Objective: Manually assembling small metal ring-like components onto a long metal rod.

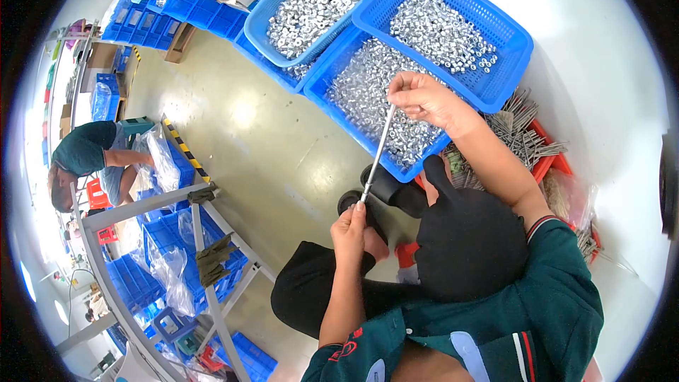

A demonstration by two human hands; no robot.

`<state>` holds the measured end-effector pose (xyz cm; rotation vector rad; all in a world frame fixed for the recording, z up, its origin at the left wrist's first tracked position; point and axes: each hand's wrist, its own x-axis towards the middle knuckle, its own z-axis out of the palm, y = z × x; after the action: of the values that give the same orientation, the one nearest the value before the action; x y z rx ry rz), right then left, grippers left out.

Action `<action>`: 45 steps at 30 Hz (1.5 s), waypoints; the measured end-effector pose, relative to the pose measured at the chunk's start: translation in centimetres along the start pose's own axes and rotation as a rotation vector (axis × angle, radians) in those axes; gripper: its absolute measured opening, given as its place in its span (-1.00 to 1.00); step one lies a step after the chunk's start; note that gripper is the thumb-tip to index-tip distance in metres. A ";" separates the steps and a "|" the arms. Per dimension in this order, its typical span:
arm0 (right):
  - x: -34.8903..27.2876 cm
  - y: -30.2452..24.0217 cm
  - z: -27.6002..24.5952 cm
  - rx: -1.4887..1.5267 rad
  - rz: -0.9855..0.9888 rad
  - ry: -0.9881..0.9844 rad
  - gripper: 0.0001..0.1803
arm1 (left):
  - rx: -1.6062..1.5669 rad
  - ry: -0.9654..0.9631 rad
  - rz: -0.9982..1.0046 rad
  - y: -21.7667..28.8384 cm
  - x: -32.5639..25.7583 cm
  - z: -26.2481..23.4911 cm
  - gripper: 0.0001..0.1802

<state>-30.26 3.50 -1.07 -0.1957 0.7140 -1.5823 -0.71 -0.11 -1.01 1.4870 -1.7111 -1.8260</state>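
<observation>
A thin silvery metal rod (380, 150) slants between my two hands. Its lower end is pinched in the closed fingers of my left hand (349, 233), above my lap. My right hand (428, 101) is closed at the rod's upper end; whether a small part is also between those fingertips is hidden. Under my right hand stands a blue crate (327, 101) full of small shiny metal pieces (364, 79). A blue perforated basket (514, 53) with short silvery metal pieces (442, 28) rests on the crate's far right side.
A lighter blue basket (254, 37) of metal nuts stands further left. Bundled metal rods (520, 127) lie in a red crate (543, 168) right of my arm. At left are a grey metal frame (138, 205), blue crates (131, 283) and a bent-over person (81, 152).
</observation>
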 end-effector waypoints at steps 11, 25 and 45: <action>0.0 3.4 2.5 -0.177 0.329 -0.016 -0.79 | -0.096 0.039 -0.054 1.3 0.3 0.5 -0.58; 0.7 1.8 -0.6 0.213 0.085 0.087 -0.70 | -0.097 0.021 -0.055 0.6 0.1 0.0 -0.62; 1.3 2.9 2.2 -0.597 -0.546 0.366 -0.81 | -0.001 -0.013 0.005 -0.8 0.1 -0.3 -0.61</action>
<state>-26.89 1.61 -1.28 -0.5865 1.5128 -1.8995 -0.19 -0.09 -1.63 1.4716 -1.7184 -1.8380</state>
